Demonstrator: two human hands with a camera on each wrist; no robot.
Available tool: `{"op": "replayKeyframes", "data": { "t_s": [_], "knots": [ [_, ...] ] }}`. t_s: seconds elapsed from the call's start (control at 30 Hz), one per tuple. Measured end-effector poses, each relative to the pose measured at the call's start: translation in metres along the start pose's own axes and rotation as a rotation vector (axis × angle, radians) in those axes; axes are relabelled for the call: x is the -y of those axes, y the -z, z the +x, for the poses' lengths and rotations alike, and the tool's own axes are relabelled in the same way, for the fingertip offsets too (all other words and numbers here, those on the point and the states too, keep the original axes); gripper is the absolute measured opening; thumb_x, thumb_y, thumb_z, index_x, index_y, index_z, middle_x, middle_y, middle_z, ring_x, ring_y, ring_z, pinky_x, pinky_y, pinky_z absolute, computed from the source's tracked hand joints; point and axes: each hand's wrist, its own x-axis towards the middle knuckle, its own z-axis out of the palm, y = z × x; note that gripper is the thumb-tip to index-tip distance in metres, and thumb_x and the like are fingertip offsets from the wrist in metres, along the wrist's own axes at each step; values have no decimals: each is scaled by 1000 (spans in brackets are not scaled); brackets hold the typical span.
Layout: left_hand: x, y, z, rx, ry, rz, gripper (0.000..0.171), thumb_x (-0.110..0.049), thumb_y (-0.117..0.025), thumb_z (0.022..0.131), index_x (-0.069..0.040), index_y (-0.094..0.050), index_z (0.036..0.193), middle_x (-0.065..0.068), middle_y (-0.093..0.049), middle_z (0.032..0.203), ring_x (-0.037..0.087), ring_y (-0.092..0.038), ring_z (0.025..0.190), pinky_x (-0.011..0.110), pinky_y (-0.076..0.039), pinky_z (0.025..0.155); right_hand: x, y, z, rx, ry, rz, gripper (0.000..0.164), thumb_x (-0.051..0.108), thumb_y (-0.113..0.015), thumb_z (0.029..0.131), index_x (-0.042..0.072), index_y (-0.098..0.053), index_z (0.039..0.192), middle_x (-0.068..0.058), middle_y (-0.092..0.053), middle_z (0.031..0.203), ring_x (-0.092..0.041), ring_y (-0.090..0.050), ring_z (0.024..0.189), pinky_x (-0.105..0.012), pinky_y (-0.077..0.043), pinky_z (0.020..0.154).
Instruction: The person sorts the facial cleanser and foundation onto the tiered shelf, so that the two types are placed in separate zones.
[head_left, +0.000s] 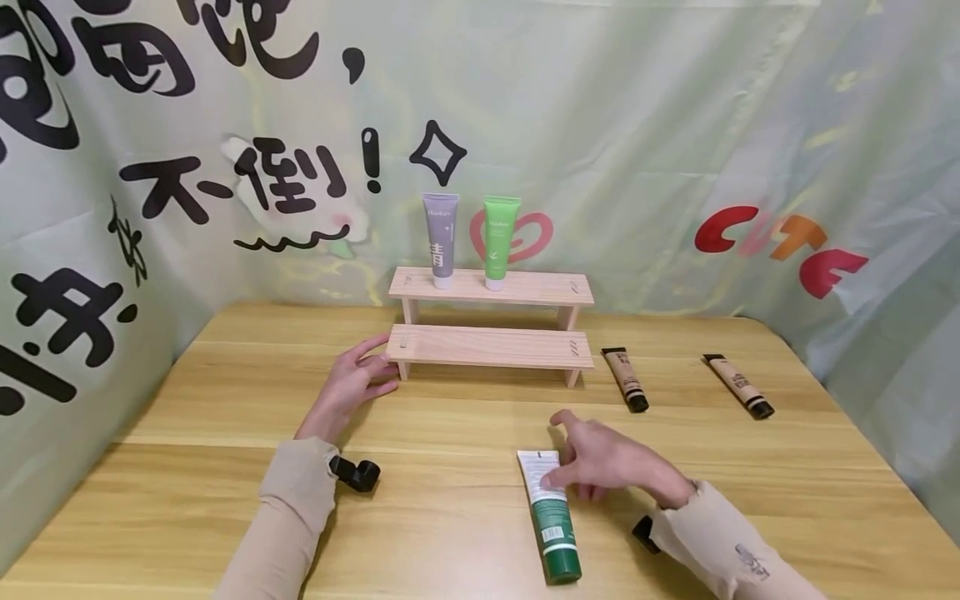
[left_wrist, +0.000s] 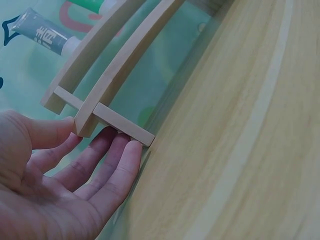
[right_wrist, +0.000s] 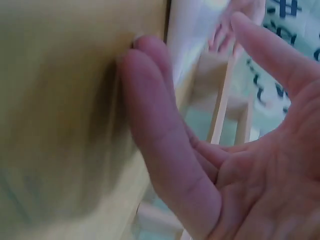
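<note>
Near edge of the wood-topped table (head_left: 442, 517), right of centre: green-and-white squeeze tube (head_left: 555, 521) lies flat, dark green cap toward the person, crimped end toward the stand. Right hand (head_left: 603, 454) is over its white half, not gripping: thumb across the tube, fingers spread and bent down beside it on the right. Can't tell if the thumb touches.

Left hand (head_left: 356, 379) holds the left end of the two-tier wooden stand (head_left: 487, 345), thumb at the lower plank's corner, fingers bent around the leg.

Upper tier: purple tube (head_left: 441, 237) and bright green tube (head_left: 500, 237), both upright on white caps, purple on the left, small gap between. Right of the stand, two beige tubes with black caps (head_left: 625, 379) (head_left: 738, 386) lie on the table, apart. Printed cloth backdrop (head_left: 637, 108) behind.
</note>
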Motion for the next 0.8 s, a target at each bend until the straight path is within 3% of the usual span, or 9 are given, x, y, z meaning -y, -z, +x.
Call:
{"op": "replayKeyframes", "data": {
  "t_s": [0.13,0.23,0.37,0.5,0.8],
  "knots": [
    [0,2,0,-9,-6,-4,50,-9,-45,109,-9,-35,158,29,-46,147,39,-52,127,35,-56,95,6,-13,-3,28,54,-14,88,13,-86,83,-11,-29,146,-8,-60,74,-17,-56,49,-28,-49,40],
    [0,3,0,-8,-10,-1,50,-9,-45,109,-8,-35,158,29,-46,146,38,-53,126,34,-57,94,9,-19,-1,40,104,17,86,4,-85,80,-12,-31,145,-7,-58,79,-16,-56,57,-25,-47,40],
    [0,3,0,-7,-13,7,49,-9,-45,110,-8,-36,158,29,-48,145,36,-55,123,34,-57,94,9,-22,4,61,171,55,70,-6,-84,75,-14,-46,133,-5,-58,84,-16,-56,72,-23,-49,54],
    [1,2,0,-5,-13,9,49,-9,-45,109,-8,-36,158,29,-48,145,36,-55,122,34,-57,93,7,-19,8,57,214,70,50,-7,-83,73,-9,-60,117,-3,-60,87,-16,-55,77,-23,-49,65],
    [2,1,1,-4,-17,13,49,-8,-44,109,-7,-36,158,30,-47,146,39,-54,125,33,-58,92,3,8,16,-207,347,81,50,-8,-80,78,-11,-52,119,-12,-62,100,-23,-60,86,-32,-55,73]
  ]
}}
